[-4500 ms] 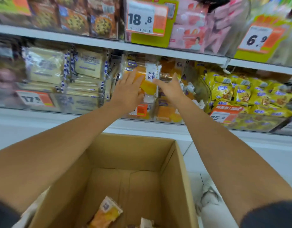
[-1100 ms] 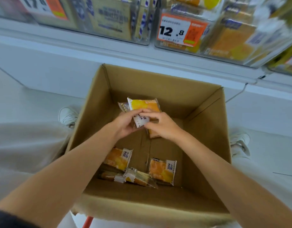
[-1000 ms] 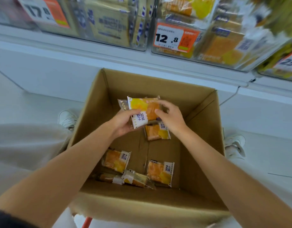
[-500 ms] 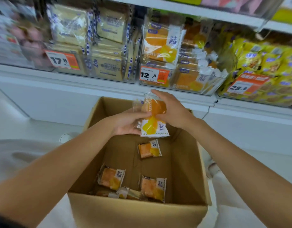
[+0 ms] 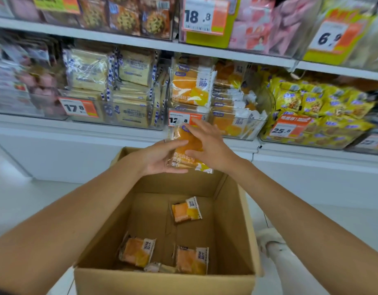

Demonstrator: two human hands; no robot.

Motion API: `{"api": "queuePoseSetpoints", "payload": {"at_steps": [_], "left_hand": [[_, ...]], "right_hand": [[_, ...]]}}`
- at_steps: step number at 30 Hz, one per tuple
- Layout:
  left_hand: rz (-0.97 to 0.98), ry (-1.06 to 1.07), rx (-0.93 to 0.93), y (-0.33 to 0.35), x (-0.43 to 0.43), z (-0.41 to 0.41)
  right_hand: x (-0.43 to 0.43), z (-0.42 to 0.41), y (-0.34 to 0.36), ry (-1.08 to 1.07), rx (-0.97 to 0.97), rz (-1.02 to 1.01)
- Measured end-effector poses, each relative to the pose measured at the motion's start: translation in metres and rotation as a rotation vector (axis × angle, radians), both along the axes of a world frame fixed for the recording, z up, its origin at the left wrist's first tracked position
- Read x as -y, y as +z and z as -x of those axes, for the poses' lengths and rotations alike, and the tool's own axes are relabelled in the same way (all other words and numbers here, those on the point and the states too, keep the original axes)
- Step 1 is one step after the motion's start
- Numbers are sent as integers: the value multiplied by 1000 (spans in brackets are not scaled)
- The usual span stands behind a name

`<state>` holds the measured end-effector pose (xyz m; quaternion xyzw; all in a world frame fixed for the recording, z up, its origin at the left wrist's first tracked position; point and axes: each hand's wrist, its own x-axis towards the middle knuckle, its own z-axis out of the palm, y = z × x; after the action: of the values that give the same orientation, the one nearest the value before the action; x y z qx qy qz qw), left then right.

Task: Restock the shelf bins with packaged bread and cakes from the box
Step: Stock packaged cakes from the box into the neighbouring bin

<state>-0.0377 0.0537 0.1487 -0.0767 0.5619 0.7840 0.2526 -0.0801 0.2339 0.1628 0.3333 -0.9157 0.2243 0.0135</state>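
Both hands hold a small stack of orange-and-white bread packets [image 5: 184, 154] above the far edge of the cardboard box [image 5: 166, 279]. My left hand [image 5: 160, 157] supports the stack from the left and below. My right hand [image 5: 207, 145] lies over its right side. The stack hangs just below the clear shelf bin [image 5: 237, 128] with the 12.8 price tag, which is filled with the same orange packets. Inside the box lie several more: one packet [image 5: 186, 209] near the far wall, a second packet [image 5: 138, 251] and a third packet [image 5: 192, 259] near the front.
A bin of pale toast packets [image 5: 111, 81] with a 17.8 tag stands left of the orange bin. Yellow snack packets [image 5: 318, 107] fill the bin to the right. An upper shelf [image 5: 128, 40] holds cookies and pink packets. A white shoe [image 5: 271, 241] shows right of the box.
The hands lifted the packets out of the box and raised them toward the 12.8 bin. The view tilted up from the box to the shelves.
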Motion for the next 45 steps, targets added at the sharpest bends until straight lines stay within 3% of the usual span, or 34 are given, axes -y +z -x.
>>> {"api": "queuePoseSetpoints", "payload": {"at_steps": [2,4,6,8,13,16,19,21,22,27,33,38,42,45], "left_hand": [[-28,89,-1,3,-5,4],[-84,136,-7,6,-7,9],[-104,122,-38,10,-14,19],[-22,101,-93,19,-25,35],[560,138,-485,45,-51,82],[844,250,-817,45,-53,127],[1367,392,-1112,39,-36,183],[1726,343,-1198,32,-24,208],[1818,298,-1203,27,-19,216],[1861,340,-1255,10,-7,230],[1885,381,-1307,7,-6,231],[1905,396,-1308,7,-6,231],[1895,400,-1303,8,-7,230],[1902,394,-1301,8,-7,229]], "right_hand": [[-7,6,3,-161,83,122],[-18,16,8,-348,390,419],[-30,25,11,-381,697,644],[-40,34,17,-329,834,739],[-65,76,26,-407,847,962],[-82,105,33,-463,792,1056],[-94,143,41,-504,695,1116],[-97,170,47,-520,622,1131],[-98,184,50,-523,594,1138],[-85,254,51,-574,433,1042],[-64,300,45,-592,418,857],[-56,301,36,-549,325,643],[-60,293,35,-662,188,564],[-60,282,26,-569,-177,110]]}}
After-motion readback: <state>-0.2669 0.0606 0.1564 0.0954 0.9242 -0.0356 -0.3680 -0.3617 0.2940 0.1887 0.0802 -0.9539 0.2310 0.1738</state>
